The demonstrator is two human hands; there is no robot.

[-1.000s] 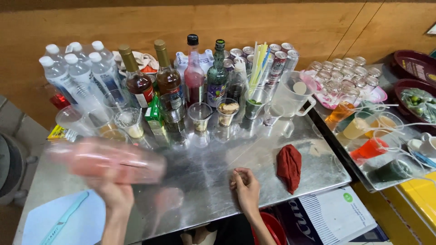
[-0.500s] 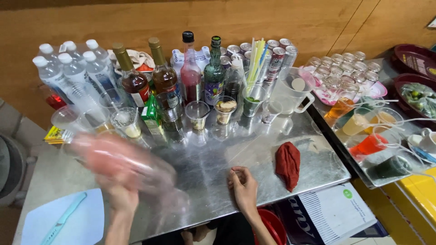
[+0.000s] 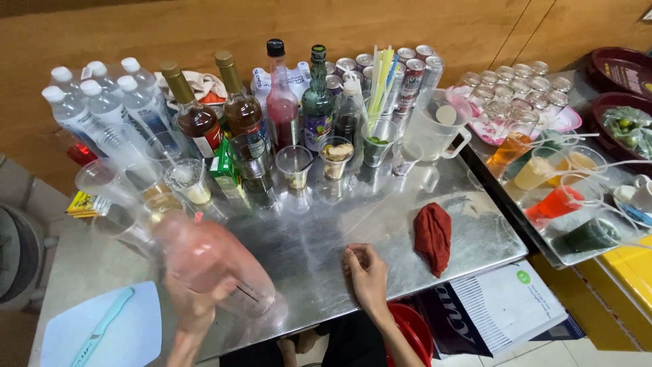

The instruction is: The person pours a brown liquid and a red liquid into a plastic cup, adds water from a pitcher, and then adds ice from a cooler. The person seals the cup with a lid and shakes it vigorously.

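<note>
My left hand [image 3: 193,304] grips a clear shaker cup [image 3: 207,261] filled with pink liquid; it is blurred with motion and tilted above the steel table [image 3: 380,224]. My right hand [image 3: 367,272] rests loosely curled on the table near the front edge and holds nothing. A red cloth [image 3: 432,235] lies folded to its right. Beyond the hands stand syrup bottles [image 3: 241,112], small plastic cups [image 3: 295,166] with ingredients and a cup of straws [image 3: 379,139].
Water bottles [image 3: 102,112] stand at the back left, cans [image 3: 414,68] at the back. A clear jug [image 3: 438,129] sits right of centre. A white cutting board with a light blue knife [image 3: 102,329] lies front left. Drink cups [image 3: 553,204] fill a tray on the right.
The pink shaker in my left hand has swung from level and higher on the left to tilted, lower and nearer the table centre. My right hand stays on the table.
</note>
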